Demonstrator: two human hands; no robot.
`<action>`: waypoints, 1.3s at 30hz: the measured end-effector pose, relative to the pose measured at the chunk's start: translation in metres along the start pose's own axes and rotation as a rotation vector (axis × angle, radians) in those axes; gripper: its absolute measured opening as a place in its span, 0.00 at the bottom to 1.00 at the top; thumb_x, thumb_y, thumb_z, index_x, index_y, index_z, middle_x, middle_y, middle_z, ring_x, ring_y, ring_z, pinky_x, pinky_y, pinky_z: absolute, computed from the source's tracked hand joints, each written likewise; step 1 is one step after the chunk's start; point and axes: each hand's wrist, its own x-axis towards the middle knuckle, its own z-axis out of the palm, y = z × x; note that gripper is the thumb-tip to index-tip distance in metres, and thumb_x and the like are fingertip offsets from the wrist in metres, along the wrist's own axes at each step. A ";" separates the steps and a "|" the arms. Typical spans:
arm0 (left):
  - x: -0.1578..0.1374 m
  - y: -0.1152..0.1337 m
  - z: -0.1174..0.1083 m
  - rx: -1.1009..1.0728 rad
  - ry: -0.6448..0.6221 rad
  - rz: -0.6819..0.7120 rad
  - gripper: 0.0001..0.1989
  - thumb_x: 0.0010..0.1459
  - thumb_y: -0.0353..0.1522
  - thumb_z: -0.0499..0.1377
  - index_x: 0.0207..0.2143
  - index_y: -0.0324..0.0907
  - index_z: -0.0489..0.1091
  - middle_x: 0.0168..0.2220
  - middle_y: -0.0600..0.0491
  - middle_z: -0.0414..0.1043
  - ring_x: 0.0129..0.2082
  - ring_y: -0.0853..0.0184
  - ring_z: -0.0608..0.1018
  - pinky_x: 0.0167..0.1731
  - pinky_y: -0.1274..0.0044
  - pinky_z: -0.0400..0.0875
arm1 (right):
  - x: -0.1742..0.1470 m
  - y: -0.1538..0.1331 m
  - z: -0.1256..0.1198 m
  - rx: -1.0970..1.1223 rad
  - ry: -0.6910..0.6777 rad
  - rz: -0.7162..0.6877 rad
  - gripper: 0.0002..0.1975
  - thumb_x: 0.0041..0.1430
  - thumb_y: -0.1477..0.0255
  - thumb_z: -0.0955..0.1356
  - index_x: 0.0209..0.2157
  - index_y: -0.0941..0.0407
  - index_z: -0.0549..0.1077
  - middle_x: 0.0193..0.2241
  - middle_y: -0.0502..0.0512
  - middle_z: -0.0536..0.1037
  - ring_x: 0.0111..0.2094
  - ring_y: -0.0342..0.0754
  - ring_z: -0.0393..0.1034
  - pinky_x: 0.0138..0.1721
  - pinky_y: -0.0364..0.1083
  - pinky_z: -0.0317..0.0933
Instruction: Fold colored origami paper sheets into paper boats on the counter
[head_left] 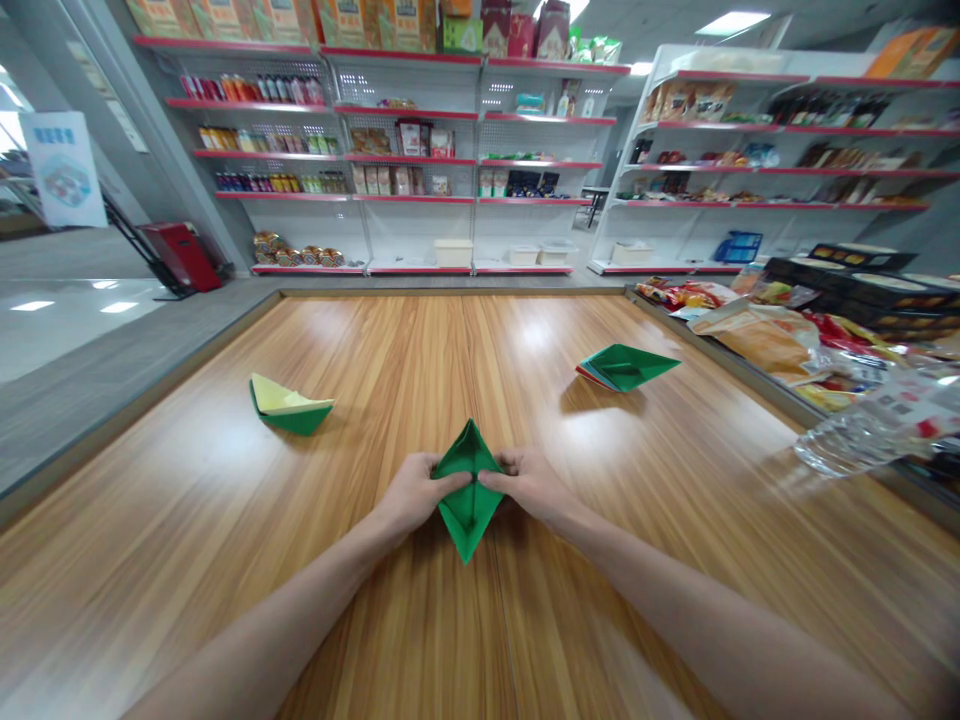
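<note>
A green folded paper piece (468, 520), diamond-shaped with a hollow along its middle, is held just above the wooden table (337, 620). My left hand (411, 492) grips its left side, thumb laid over the inner face and fingers behind. On the right side my right hand (534, 483) pinches it the same way, so the two thumb tips nearly meet at the centre. Both hands' other fingers are partly hidden behind the paper. To the left lies a folded paper boat (296, 412), green outside and pale yellow inside. Farther right rests a stack of folded paper (628, 368), green on top.
A clear plastic bottle (862, 435) lies on its side at the table's right edge. Beyond that edge are packaged snacks (780, 335) and black boxes (847, 285). Shelves (412, 160) of goods stand behind the table. A raised rim (135, 410) borders the table's left side.
</note>
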 end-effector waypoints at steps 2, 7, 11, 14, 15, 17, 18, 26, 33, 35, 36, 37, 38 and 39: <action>-0.001 0.000 0.002 0.051 0.028 -0.001 0.13 0.48 0.39 0.64 0.26 0.36 0.76 0.24 0.48 0.76 0.24 0.63 0.76 0.24 0.77 0.66 | -0.002 0.000 0.001 -0.104 0.014 -0.028 0.13 0.48 0.63 0.71 0.29 0.60 0.75 0.23 0.53 0.77 0.28 0.49 0.73 0.29 0.45 0.66; -0.011 0.006 0.014 0.263 0.181 0.112 0.11 0.47 0.37 0.64 0.19 0.38 0.74 0.17 0.54 0.69 0.19 0.66 0.70 0.19 0.80 0.58 | -0.010 -0.011 0.008 -0.543 0.199 -0.113 0.06 0.49 0.71 0.69 0.22 0.59 0.74 0.18 0.51 0.74 0.23 0.46 0.69 0.21 0.41 0.57; -0.017 0.013 0.022 0.376 0.320 0.153 0.14 0.49 0.37 0.62 0.15 0.39 0.71 0.15 0.55 0.65 0.17 0.69 0.67 0.17 0.80 0.54 | -0.021 -0.024 0.020 -0.724 0.347 -0.135 0.07 0.52 0.72 0.67 0.23 0.58 0.74 0.19 0.53 0.74 0.22 0.47 0.69 0.21 0.43 0.57; -0.017 0.011 0.021 0.271 0.373 0.097 0.15 0.49 0.40 0.62 0.18 0.38 0.72 0.16 0.54 0.67 0.18 0.68 0.68 0.17 0.80 0.56 | -0.030 -0.026 0.031 -0.547 0.319 -0.257 0.10 0.59 0.70 0.64 0.37 0.56 0.77 0.29 0.54 0.79 0.29 0.49 0.74 0.30 0.46 0.66; -0.016 0.008 0.021 0.213 0.390 0.075 0.16 0.49 0.41 0.62 0.19 0.37 0.72 0.17 0.54 0.67 0.18 0.68 0.69 0.17 0.80 0.57 | -0.033 -0.025 0.034 -0.474 0.285 -0.312 0.13 0.60 0.69 0.63 0.43 0.55 0.75 0.35 0.55 0.80 0.35 0.50 0.75 0.36 0.47 0.68; -0.015 0.003 0.021 0.073 0.404 0.035 0.17 0.48 0.42 0.63 0.19 0.37 0.71 0.17 0.54 0.68 0.18 0.69 0.69 0.17 0.80 0.59 | -0.038 -0.020 0.042 -0.399 0.227 -0.403 0.19 0.62 0.68 0.62 0.54 0.55 0.68 0.47 0.57 0.76 0.47 0.52 0.72 0.48 0.52 0.67; -0.015 0.001 0.023 -0.012 0.397 0.018 0.17 0.47 0.42 0.64 0.20 0.36 0.70 0.18 0.54 0.68 0.18 0.69 0.69 0.17 0.80 0.59 | -0.040 -0.017 0.045 -0.401 0.206 -0.432 0.22 0.62 0.68 0.63 0.58 0.55 0.64 0.51 0.58 0.73 0.51 0.53 0.69 0.53 0.54 0.63; -0.016 -0.004 0.036 -0.379 0.258 0.034 0.14 0.49 0.38 0.65 0.29 0.35 0.74 0.26 0.49 0.75 0.26 0.65 0.75 0.29 0.76 0.70 | -0.034 -0.006 0.042 -0.557 0.233 -0.487 0.26 0.63 0.72 0.60 0.62 0.54 0.56 0.59 0.58 0.63 0.60 0.52 0.57 0.61 0.58 0.52; -0.015 -0.011 0.035 -0.413 0.271 0.113 0.09 0.49 0.35 0.65 0.28 0.37 0.73 0.26 0.52 0.74 0.27 0.69 0.74 0.30 0.78 0.68 | -0.034 -0.007 0.040 -0.709 0.148 -0.580 0.29 0.64 0.71 0.60 0.65 0.51 0.48 0.64 0.54 0.54 0.65 0.52 0.44 0.63 0.59 0.47; -0.014 -0.013 0.035 -0.426 0.280 0.097 0.09 0.48 0.34 0.65 0.24 0.36 0.71 0.24 0.53 0.72 0.24 0.70 0.72 0.27 0.79 0.66 | -0.036 -0.007 0.042 -0.789 0.114 -0.581 0.31 0.64 0.68 0.61 0.65 0.52 0.46 0.65 0.55 0.48 0.66 0.54 0.39 0.63 0.59 0.45; -0.014 -0.013 0.035 -0.438 0.278 0.088 0.09 0.47 0.34 0.65 0.23 0.36 0.70 0.23 0.53 0.72 0.23 0.71 0.72 0.26 0.79 0.66 | -0.037 -0.007 0.042 -0.823 0.106 -0.578 0.31 0.64 0.67 0.61 0.65 0.53 0.45 0.66 0.57 0.47 0.66 0.55 0.38 0.63 0.60 0.45; -0.014 -0.013 0.035 -0.452 0.271 0.078 0.09 0.47 0.33 0.65 0.22 0.36 0.70 0.22 0.53 0.72 0.23 0.70 0.71 0.25 0.79 0.66 | -0.037 -0.007 0.042 -0.854 0.101 -0.576 0.31 0.64 0.66 0.61 0.65 0.53 0.47 0.66 0.58 0.46 0.66 0.56 0.38 0.63 0.61 0.45; -0.015 -0.012 0.035 -0.473 0.258 0.064 0.08 0.46 0.31 0.65 0.22 0.36 0.70 0.22 0.53 0.72 0.23 0.70 0.72 0.25 0.79 0.66 | -0.037 -0.006 0.041 -0.879 0.100 -0.577 0.29 0.64 0.66 0.61 0.65 0.53 0.49 0.66 0.58 0.46 0.66 0.57 0.38 0.63 0.61 0.45; -0.015 -0.011 0.035 -0.511 0.236 0.046 0.07 0.45 0.30 0.65 0.23 0.37 0.70 0.23 0.53 0.72 0.23 0.69 0.73 0.25 0.79 0.66 | -0.037 -0.006 0.040 -0.897 0.109 -0.583 0.28 0.65 0.67 0.61 0.64 0.52 0.51 0.66 0.59 0.47 0.66 0.58 0.40 0.62 0.62 0.46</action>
